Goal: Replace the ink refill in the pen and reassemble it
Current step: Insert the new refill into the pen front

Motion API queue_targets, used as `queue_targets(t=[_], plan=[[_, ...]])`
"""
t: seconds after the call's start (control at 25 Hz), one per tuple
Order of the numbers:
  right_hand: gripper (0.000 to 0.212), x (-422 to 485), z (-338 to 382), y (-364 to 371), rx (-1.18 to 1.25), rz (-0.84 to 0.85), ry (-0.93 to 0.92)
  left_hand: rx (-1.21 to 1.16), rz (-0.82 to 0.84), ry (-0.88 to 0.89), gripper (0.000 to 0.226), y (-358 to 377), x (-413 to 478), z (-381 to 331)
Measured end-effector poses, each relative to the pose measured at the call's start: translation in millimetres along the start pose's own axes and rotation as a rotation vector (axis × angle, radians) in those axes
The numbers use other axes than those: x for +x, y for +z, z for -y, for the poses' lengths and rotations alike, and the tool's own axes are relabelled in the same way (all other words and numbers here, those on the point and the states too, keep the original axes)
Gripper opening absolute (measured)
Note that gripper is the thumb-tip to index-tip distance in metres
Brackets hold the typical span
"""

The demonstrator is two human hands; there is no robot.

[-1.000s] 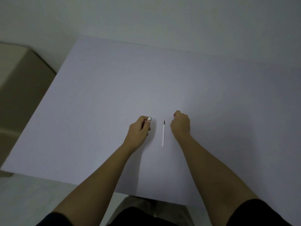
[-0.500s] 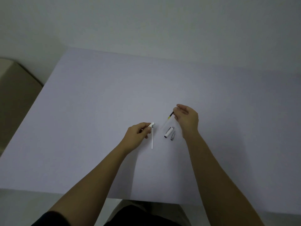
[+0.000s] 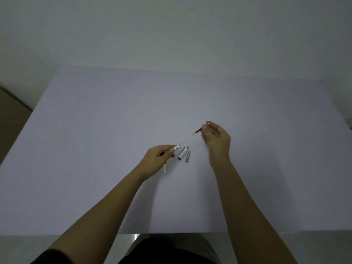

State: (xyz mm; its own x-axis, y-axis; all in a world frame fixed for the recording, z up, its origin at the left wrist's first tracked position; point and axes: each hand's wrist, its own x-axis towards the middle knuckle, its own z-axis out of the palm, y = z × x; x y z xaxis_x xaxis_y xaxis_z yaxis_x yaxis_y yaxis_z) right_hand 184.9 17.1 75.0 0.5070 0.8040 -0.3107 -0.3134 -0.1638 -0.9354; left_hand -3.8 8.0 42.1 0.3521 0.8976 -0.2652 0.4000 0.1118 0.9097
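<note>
My left hand [image 3: 159,159] grips a white pen barrel [image 3: 176,148], whose open end pokes out past my fingers toward the right. My right hand [image 3: 216,141] pinches the dark tip end of a thin ink refill [image 3: 190,139]; its white tail meets the barrel's mouth. A second white refill [image 3: 165,168] lies on the table under my left hand, partly hidden. Just right of my left hand lie a white pen section with a grey end [image 3: 182,153] and a small grey cone tip [image 3: 187,156].
The work surface is a pale lilac table [image 3: 95,130] against a plain wall. Its near edge runs just above my lap, and its left edge drops off toward a beige floor.
My right hand carried the dark-tipped refill up and right, its tail now at the barrel held in my left hand. The other white refill now lies under my left hand.
</note>
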Motion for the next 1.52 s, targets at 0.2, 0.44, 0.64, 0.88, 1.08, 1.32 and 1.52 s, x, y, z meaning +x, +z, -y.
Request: queue_targets(t=[0.2,0.44,0.64,0.88,1.08,1.32,1.52], plan=[[0.012,-2,1,-3,0.006,0.014,0.001,-0.021,-0.027,-0.011,0.022,1,-3,-3],[0.010,-7,-5,0,0.008,0.091,0.042,-0.094,-0.039,0.011,0.016,2,-2,-10],[0.007,-13,-13,9,-0.036,0.192,0.106,-0.059,-0.099,0.048,0.015,3,2,-15],[0.023,-6,-26,8,-0.098,0.394,0.166,-0.057,-0.138,0.061,0.016,-2,1,-6],[0.019,14,-58,-7,-0.539,0.011,0.109,-0.076,-0.155,0.049,0.017,-6,1,-1],[0.035,18,-91,-12,-0.938,0.093,0.069,-0.089,-0.180,0.038,0.019,-12,-2,0],[0.026,20,-96,-11,-0.995,0.048,0.047,-0.083,-0.187,0.027,0.019,-15,-7,4]])
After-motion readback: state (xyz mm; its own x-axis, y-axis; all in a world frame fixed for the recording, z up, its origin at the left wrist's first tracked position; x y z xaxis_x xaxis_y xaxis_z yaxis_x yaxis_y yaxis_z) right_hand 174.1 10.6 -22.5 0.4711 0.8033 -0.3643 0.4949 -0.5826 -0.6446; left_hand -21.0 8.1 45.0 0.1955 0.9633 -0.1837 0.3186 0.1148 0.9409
